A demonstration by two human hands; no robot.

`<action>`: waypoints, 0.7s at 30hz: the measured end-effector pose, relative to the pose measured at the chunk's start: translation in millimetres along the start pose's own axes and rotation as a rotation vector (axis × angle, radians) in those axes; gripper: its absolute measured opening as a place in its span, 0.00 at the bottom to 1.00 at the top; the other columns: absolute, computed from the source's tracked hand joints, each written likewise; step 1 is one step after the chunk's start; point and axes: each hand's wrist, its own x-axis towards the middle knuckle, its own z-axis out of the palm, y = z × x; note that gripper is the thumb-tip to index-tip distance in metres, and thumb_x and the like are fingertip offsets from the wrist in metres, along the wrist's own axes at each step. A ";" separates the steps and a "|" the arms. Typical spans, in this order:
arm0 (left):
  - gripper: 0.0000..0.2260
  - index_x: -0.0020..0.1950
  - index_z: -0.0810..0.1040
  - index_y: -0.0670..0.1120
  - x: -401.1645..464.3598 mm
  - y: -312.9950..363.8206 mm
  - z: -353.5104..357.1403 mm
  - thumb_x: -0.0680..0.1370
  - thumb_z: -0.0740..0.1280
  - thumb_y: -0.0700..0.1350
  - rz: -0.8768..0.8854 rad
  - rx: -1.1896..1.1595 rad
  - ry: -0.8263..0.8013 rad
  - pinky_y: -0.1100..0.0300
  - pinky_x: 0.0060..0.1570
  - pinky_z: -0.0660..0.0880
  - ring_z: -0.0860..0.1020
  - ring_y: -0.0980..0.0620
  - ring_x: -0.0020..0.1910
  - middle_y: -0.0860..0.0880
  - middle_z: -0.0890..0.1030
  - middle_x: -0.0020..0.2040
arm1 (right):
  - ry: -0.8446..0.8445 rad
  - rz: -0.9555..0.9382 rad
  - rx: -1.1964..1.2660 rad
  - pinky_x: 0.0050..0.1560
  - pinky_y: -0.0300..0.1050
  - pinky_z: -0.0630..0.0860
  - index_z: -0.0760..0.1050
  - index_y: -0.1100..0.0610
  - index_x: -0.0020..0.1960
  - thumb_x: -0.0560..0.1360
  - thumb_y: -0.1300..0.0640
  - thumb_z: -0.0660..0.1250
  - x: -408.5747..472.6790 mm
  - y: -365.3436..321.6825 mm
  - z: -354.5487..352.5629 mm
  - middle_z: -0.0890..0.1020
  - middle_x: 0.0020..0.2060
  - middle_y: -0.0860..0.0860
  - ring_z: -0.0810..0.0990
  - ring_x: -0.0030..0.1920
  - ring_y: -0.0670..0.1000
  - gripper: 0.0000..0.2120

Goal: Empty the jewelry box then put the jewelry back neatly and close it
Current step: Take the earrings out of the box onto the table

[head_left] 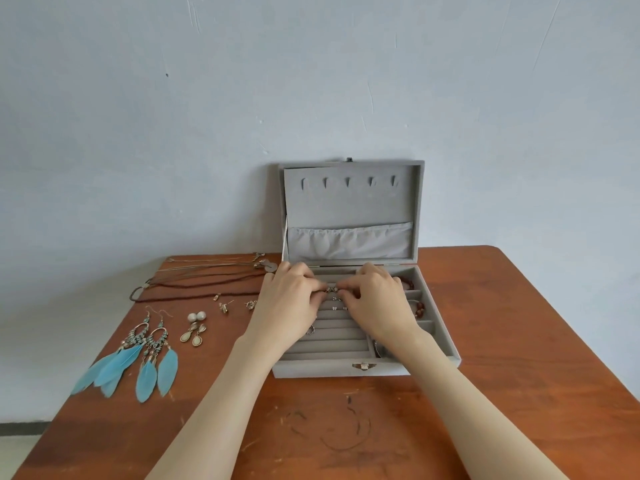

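Note:
The grey velvet jewelry box (346, 370) stands open on the wooden table, its lid (349, 202) upright against the wall. My left hand (289, 303) and my right hand (374, 299) meet over the ring rolls near the back of the box. Their fingertips pinch a small pair of stud earrings (331, 289) between them. A few small studs (339, 307) sit in the rolls just below. A ring (310, 330) lies in a roll under my left wrist. Red bead bracelets (417, 306) fill the right-hand compartments.
Left of the box lie blue feather earrings (138, 362), pearl drop earrings (194, 329), small studs (235, 304) and several cord necklaces (207, 278). The table's left edge runs close past the feathers. Bare scratched wood (332, 431) lies in front of the box.

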 end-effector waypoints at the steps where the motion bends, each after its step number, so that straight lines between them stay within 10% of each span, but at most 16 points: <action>1: 0.12 0.59 0.79 0.53 -0.8 0.4 -0.1 0.78 0.62 0.51 -0.012 -0.010 0.005 0.59 0.48 0.58 0.68 0.50 0.58 0.52 0.75 0.54 | 0.005 0.014 0.020 0.50 0.45 0.61 0.80 0.50 0.56 0.77 0.54 0.61 0.8 0.2 0.9 0.76 0.49 0.51 0.71 0.57 0.52 0.11; 21: 0.04 0.44 0.80 0.52 -2.8 6.4 2.8 0.75 0.66 0.50 -0.221 -0.253 0.066 0.60 0.43 0.51 0.70 0.55 0.53 0.55 0.79 0.48 | 0.000 0.145 0.128 0.50 0.44 0.58 0.80 0.51 0.46 0.74 0.50 0.65 8.1 -5.4 1.9 0.81 0.44 0.47 0.76 0.52 0.51 0.07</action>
